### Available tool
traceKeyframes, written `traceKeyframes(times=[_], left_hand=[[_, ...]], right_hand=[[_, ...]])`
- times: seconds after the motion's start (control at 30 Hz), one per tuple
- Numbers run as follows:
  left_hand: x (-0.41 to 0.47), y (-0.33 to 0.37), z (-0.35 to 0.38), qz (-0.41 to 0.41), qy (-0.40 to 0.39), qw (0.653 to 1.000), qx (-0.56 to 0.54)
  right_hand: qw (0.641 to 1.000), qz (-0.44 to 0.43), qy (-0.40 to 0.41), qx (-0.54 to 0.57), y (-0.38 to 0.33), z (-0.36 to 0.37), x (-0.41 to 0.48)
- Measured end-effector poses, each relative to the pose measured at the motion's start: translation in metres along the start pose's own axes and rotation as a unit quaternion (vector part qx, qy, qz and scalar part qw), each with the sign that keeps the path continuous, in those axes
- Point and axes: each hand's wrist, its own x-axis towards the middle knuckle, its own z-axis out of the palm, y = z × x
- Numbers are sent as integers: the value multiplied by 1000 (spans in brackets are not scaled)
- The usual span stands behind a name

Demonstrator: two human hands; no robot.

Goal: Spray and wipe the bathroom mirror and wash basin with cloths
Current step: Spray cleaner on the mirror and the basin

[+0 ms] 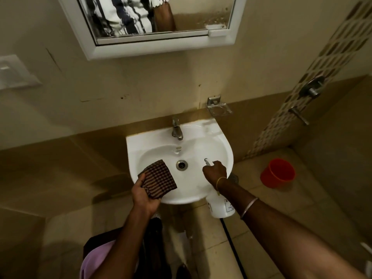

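A brown checked cloth (159,179) is grasped in the grip of the left hand (144,195), pinched at its near edge and held flat over the front left of the wash basin (136,146). Whether it touches the bowl cannot be told. The head of a white spray bottle (220,206) is clenched in the grip of the right hand (215,172). Its nozzle is pointed into the bowl from the right, and its body hangs under the wrist, outside the front right rim. The drain (181,165) is seen between the two hands, and the tap (177,129) is mounted at the back rim. On the wall above, the white-framed mirror (201,19) is hung, its glass streaked and spotted. A metal soap holder (218,108) is fixed to the wall just right of the tap. A red bucket (278,174) is set on the floor to the basin's right.
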Motion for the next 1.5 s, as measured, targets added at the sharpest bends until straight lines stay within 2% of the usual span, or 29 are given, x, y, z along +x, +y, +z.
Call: traceKeyframes(times=[0.17, 0.3, 0.47, 0.9, 1.07, 1.27, 1.5], left_hand=[[-5, -9, 20, -16, -25, 1000, 10], [-14, -9, 29, -5, -30, 999, 19], [-23, -7, 30, 7, -27, 999, 25], [-31, 9, 51, -1, -81, 997, -2], [-26, 6, 79, 0, -111, 994, -3], [-3, 5, 120, 11, -108, 994, -11], [37, 3, 158, 28, -115, 993, -28]], right_hand=[[997, -70, 6, 32, -5, 3, -9], [994, -91, 5, 59, -16, 8, -20], [986, -165, -15, 32, -27, 14, -26], [960, -209, 18, 185, -59, -19, -20], [948, -223, 33, 223, -80, -36, 4], [931, -260, 86, 241, -117, -69, 50], [918, -302, 95, 239, -164, -103, 120]])
